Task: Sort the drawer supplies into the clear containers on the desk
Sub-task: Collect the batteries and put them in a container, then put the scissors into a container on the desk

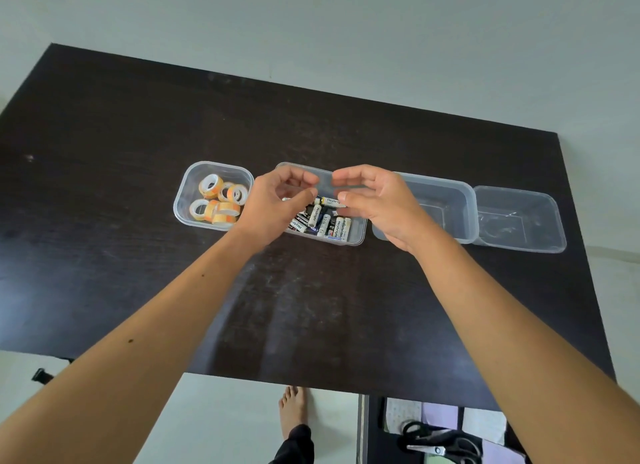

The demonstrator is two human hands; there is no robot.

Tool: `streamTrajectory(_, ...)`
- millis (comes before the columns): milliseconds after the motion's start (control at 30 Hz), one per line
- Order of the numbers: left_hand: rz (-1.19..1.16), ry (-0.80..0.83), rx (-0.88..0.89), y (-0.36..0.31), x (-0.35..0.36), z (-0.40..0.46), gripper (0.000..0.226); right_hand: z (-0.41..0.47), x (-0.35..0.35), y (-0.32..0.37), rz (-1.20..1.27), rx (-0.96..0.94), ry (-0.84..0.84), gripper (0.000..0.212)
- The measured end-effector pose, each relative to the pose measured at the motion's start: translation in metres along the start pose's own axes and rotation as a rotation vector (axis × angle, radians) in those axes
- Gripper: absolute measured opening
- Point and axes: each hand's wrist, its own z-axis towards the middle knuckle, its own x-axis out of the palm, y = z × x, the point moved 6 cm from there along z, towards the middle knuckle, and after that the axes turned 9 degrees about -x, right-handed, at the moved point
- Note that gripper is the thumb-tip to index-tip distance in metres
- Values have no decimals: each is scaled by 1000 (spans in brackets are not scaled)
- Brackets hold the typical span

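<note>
Four clear containers stand in a row on the dark desk (311,307). The left container (183,200) holds several orange tape rolls (221,204). The second container (360,233) holds several batteries (329,223). Both my hands hover over this second container. My left hand (273,210) has its fingers curled towards the thumb, and a small silvery battery end (285,199) shows between them. My right hand (377,204) is loosely curved, thumb just above the batteries, with nothing visible in it. The third container (453,207) and the fourth container (519,221) hold nothing.
An open drawer (450,425) shows below the desk's front edge at the lower right, with black-handled scissors (440,443) and papers inside. My bare foot (292,408) stands on the pale floor. A wall runs behind the desk.
</note>
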Motion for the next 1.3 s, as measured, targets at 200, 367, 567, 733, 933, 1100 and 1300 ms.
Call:
streamTrajectory(200,-76,12,33,-12,5,-21,14,-21,-7,9,-18,-35,11,31)
streamTrajectory(367,-108,23,13,-9,21,-48,15,-54,-23,9,5,-47,5,29)
streamTrajectory(567,-171,37,-44,1,69,-98,15,-117,-55,-6,19,-36,2,27)
streamTrajectory(733,-180,110,-84,17,124,-147,18,-178,-86,-36,25,-15,14,30)
streamTrajectory(933,-120,197,-179,55,188,-210,18,-255,-116,-80,-9,24,68,29)
streamTrajectory(1100,-11,264,-285,104,233,-257,20,-315,-130,-129,-61,99,126,28)
streamTrajectory(1300,170,336,-334,159,277,-287,25,-365,-138,-206,-148,219,155,18)
